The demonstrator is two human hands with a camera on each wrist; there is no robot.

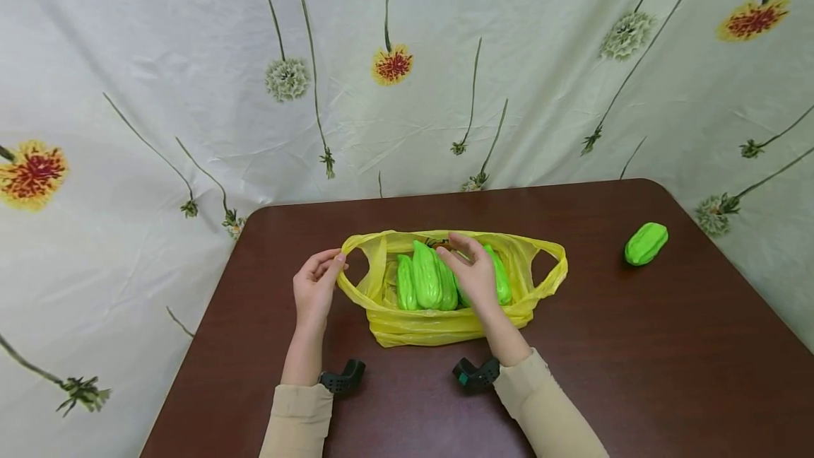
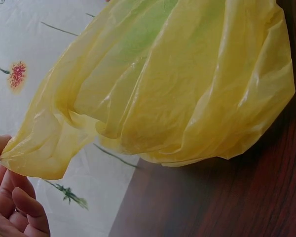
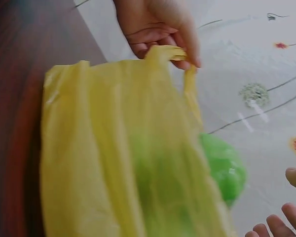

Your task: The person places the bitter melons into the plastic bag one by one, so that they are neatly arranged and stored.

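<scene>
A yellow plastic bag (image 1: 420,331) lies with its mouth open on the table, several bright green ridged vegetables (image 1: 427,278) inside it. My left hand (image 1: 314,287) pinches the bag's left handle between thumb and fingers; the left wrist view shows that grip on the handle (image 2: 44,158) too. Over the bag's mouth hovers my right hand (image 1: 475,278), above the vegetables at the right. Its fingers (image 3: 281,224) are spread apart at the edge of the right wrist view and hold nothing. The bag's right handle (image 1: 555,267) stands loose.
A single green ridged vegetable (image 1: 646,244) lies on the dark brown table (image 1: 661,359) toward the far right. Behind the table hangs a pale cloth (image 1: 210,55) printed with flowers. Both wrists wear black devices (image 1: 343,377).
</scene>
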